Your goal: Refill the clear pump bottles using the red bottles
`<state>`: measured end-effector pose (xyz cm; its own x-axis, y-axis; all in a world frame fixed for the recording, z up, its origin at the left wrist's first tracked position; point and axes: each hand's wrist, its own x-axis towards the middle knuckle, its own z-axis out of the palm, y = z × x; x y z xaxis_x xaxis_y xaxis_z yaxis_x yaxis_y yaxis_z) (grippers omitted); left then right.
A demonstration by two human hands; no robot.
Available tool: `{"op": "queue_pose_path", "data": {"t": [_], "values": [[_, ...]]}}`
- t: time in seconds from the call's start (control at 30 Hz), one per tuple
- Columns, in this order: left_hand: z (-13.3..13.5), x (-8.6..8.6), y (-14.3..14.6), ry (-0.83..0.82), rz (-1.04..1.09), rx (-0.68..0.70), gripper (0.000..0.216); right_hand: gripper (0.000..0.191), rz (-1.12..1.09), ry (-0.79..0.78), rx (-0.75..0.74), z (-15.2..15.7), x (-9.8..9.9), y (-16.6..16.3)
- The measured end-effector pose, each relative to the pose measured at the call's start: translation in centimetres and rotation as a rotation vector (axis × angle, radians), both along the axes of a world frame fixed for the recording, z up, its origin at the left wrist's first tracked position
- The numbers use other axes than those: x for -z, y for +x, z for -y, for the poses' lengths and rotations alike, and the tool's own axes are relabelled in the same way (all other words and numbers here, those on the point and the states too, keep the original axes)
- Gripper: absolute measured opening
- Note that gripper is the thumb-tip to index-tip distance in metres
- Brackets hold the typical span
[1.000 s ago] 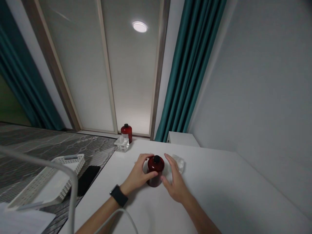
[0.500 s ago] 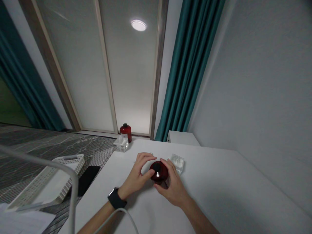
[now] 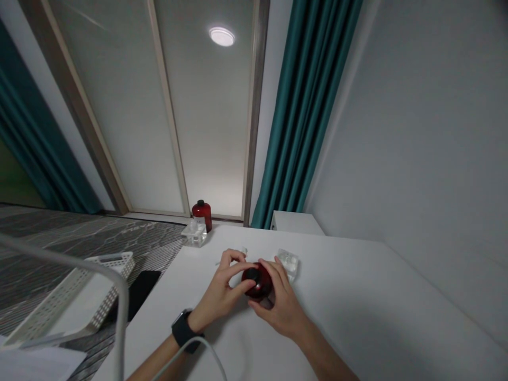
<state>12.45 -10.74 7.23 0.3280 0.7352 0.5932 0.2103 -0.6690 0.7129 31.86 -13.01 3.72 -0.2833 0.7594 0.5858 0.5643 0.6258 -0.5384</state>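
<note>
A dark red bottle [image 3: 263, 291] with a black cap [image 3: 251, 273] stands on the white table, seen from above. My right hand [image 3: 282, 306] is wrapped round the right side of its body. On the left, my left hand [image 3: 222, 290], with a dark watch at the wrist, pinches the cap between thumb and index finger. Just beyond my right fingers lies a clear plastic box [image 3: 291, 262]. A small white item [image 3: 243, 250] shows behind my left fingers, mostly hidden.
At the table's far left corner stand another red bottle [image 3: 203, 212] and a clear box [image 3: 194, 234]. A white basket [image 3: 51, 312] and a black flat object [image 3: 143, 291] lie to the left. A grey curved tube [image 3: 122, 317] crosses the near left.
My left index finger and thumb have closed onto the bottle's cap. My right hand keeps its hold on the bottle. The view has shifted slightly.
</note>
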Motion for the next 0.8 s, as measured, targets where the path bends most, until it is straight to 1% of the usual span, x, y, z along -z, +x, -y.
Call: {"op": "queue_pose_path", "data": {"t": [0.27, 0.47, 0.67, 0.8], "values": [[0.0, 0.6, 0.5, 0.055, 0.04, -0.024, 0.027, 0.084, 0.039, 0.077, 0.051, -0.1, 0.4, -0.2], [-0.1, 1.2, 0.6, 0.11, 0.076, -0.069, 0.026, 0.082, 0.055, 0.19, 0.104, -0.2, 0.5, -0.9], [-0.2, 1.3, 1.0, 0.09, 0.152, -0.146, 0.019, 0.079, 0.027, 0.259, 0.144, -0.1, -0.1, -1.7], [-0.3, 1.3, 1.2, 0.059, 0.179, -0.149, 0.023, 0.076, 0.008, 0.262, 0.13, -0.1, -0.1, -1.6]]}}
